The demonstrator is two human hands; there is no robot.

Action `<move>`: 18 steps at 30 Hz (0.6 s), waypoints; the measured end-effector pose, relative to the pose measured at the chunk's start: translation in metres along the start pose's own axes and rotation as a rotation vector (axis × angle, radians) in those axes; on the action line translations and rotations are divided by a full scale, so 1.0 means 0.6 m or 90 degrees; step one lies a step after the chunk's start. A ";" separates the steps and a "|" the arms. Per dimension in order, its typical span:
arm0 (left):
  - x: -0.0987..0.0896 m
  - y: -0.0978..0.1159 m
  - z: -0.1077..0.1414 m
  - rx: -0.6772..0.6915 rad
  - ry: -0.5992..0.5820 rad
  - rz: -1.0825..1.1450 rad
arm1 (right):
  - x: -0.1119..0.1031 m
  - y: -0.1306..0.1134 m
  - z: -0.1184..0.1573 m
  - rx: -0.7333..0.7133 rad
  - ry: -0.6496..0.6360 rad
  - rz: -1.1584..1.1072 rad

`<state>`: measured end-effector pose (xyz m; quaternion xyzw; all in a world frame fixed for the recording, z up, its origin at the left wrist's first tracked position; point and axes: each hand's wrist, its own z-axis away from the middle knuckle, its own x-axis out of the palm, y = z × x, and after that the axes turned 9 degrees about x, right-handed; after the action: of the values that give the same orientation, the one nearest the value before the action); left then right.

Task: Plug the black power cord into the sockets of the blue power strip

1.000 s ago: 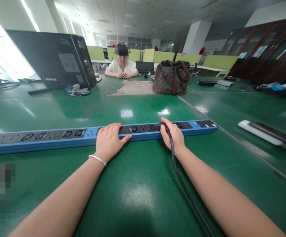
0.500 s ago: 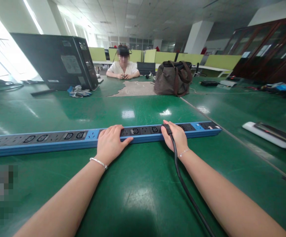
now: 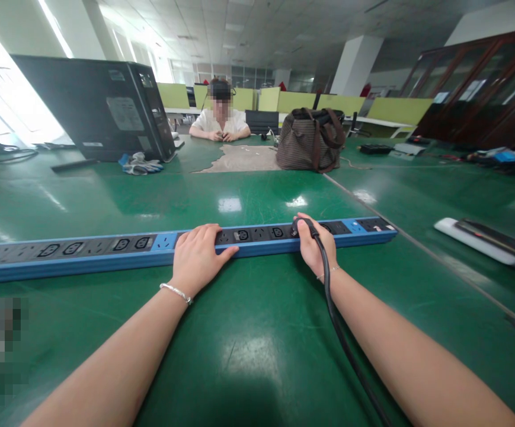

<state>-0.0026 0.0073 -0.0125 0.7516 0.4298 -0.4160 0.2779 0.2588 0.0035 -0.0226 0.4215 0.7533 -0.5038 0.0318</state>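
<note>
I'm resting left hand [image 3: 197, 250], thumb spread, on power strip [image 3: 266, 234] | right hand [image 3: 320, 248] pinching plug [image 3: 310, 227] — judging its body light, rigid, grippable

Yellow-green desk partitions [image 3: 297, 102], a black chair [image 3: 261, 120] and a glass-fronted cabinet [image 3: 483, 83] mark this as an office.

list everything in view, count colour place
tabletop: at least 1, green, foreground
power strip: 1, blue and black, on tabletop
plug: 1, black, near power strip's right end
cable: 1, black, trailing from plug
computer case: 1, black, back left
gloves: count unclear, white and blue, back left
bag: 1, brown, back, right of centre
other person: 1, white top, across tabletop
bars: 2, white and dark, right
chair: 1, black, background
partitions: several, yellow-green, background
cabinet: 1, dark red-brown, far right
left hand: 1, bare, on power strip
right hand: 1, bare, holding plug
</note>
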 end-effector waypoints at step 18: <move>0.000 -0.003 0.000 0.014 0.006 -0.001 | -0.127 0.121 -0.080 0.139 0.142 -0.132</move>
<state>-0.0039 0.0080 -0.0129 0.7559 0.4274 -0.4177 0.2673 0.3743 0.0054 -0.0163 0.3959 0.7324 -0.5332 -0.1501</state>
